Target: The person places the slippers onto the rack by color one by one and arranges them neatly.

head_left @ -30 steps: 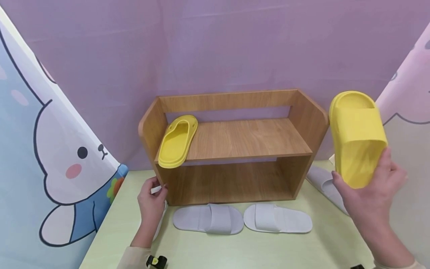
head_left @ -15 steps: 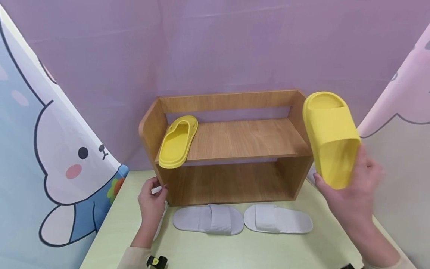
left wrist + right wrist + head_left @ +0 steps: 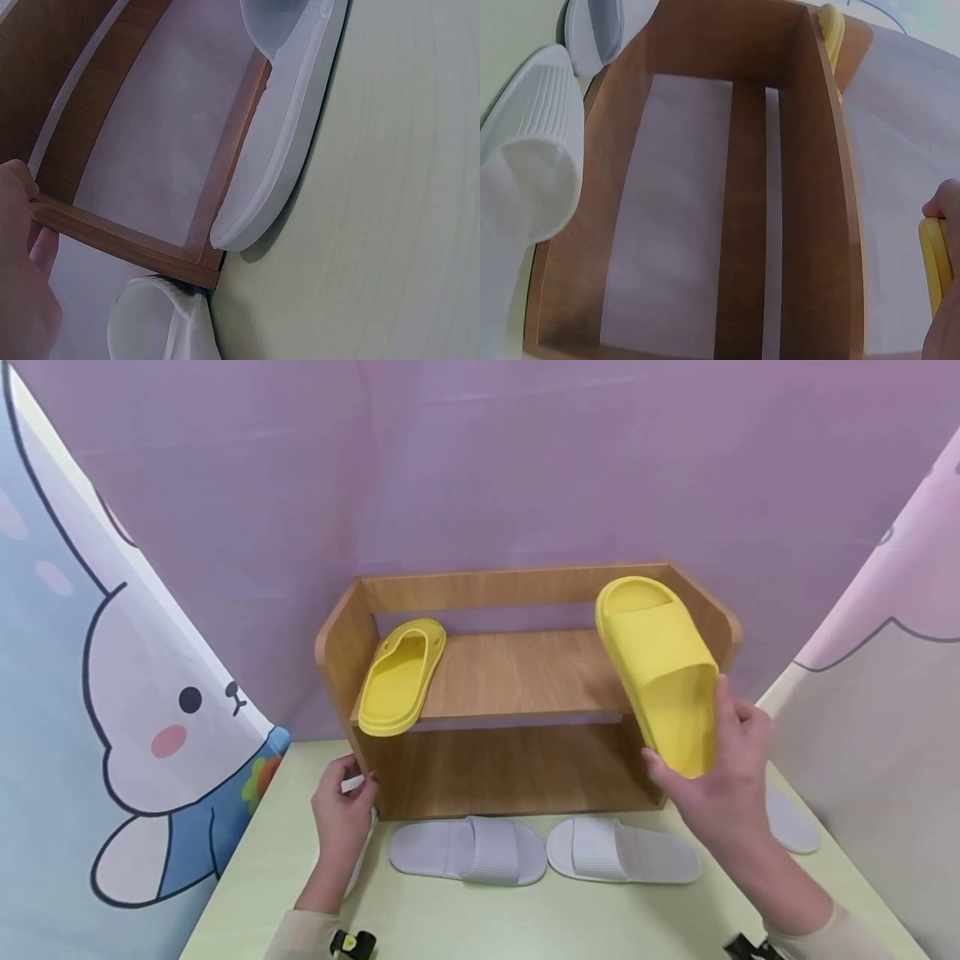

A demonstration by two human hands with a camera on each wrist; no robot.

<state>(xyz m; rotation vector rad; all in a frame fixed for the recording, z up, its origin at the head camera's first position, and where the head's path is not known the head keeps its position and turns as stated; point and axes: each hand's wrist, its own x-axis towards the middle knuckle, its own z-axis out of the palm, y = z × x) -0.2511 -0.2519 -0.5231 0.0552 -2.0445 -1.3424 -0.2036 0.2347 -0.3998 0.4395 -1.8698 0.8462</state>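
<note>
My right hand (image 3: 723, 777) grips a yellow slipper (image 3: 656, 643) by its heel end, thumb on one side and fingers on the other. The slipper is held up with its toe pointing away, in front of the right part of the wooden shoe rack (image 3: 517, 672). Its matching yellow slipper (image 3: 397, 685) lies at the left end of the rack's upper shelf, heel towards me. My left hand (image 3: 342, 802) pinches the front edge of the rack's left side panel; the left wrist view shows fingers and thumb (image 3: 43, 251) around that edge.
A greyish slipper (image 3: 450, 850) and a white slipper (image 3: 630, 852) lie sideways on the pale table (image 3: 525, 927) before the rack. Beside its left panel is another white slipper (image 3: 157, 322). At the right, a pale slipper (image 3: 791, 822) is partly hidden by my arm. Purple cloth (image 3: 510, 460) hangs behind.
My right hand has carried the yellow slipper leftwards, from beyond the rack's right side to in front of its upper shelf, tilting it slightly. The left hand has stayed at the side panel.
</note>
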